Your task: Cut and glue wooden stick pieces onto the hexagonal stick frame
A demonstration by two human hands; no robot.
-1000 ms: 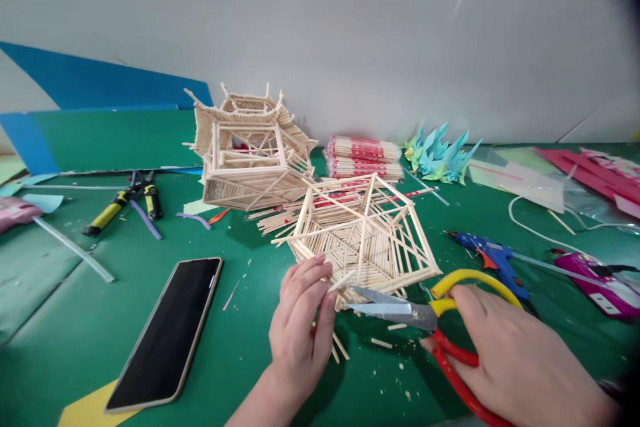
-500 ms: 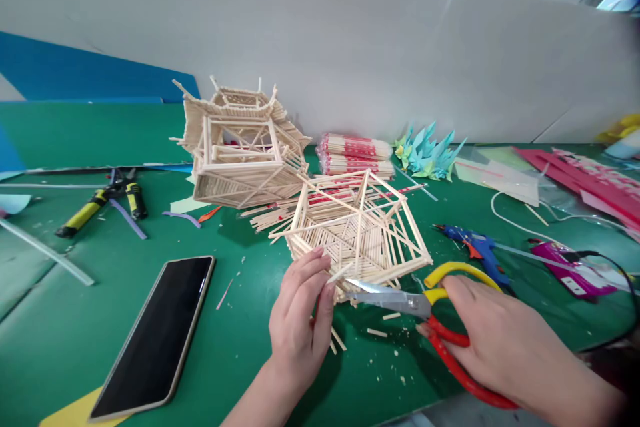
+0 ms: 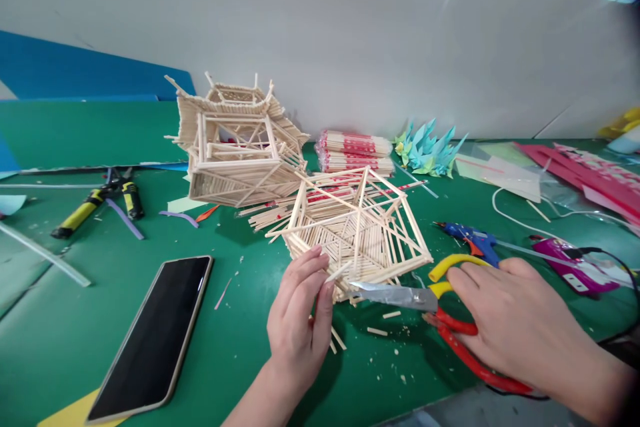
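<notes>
My left hand (image 3: 300, 310) pinches a short wooden stick (image 3: 340, 272) between thumb and fingers, in front of an open frame of glued sticks (image 3: 357, 234). My right hand (image 3: 515, 327) grips scissors (image 3: 400, 296) with one yellow and one red handle; the blades point left, close together, their tips near the stick's free end. Whether the tips touch anything I cannot tell. A larger pavilion-like stick model (image 3: 237, 154) stands behind, to the left. Small cut stick pieces (image 3: 377, 332) lie on the green table (image 3: 260, 360) below the blades.
A phone (image 3: 155, 337) lies at the left, pliers (image 3: 100, 204) beyond it. Wrapped stick bundles (image 3: 355, 150) and folded blue paper (image 3: 430, 147) sit along the back. On the right are a blue glue gun (image 3: 470, 240) and a purple box with a cable (image 3: 573, 266).
The scissors have shifted slightly right, away from my left hand, and their blades have come closer together. My left hand still holds the stick in about the same place.
</notes>
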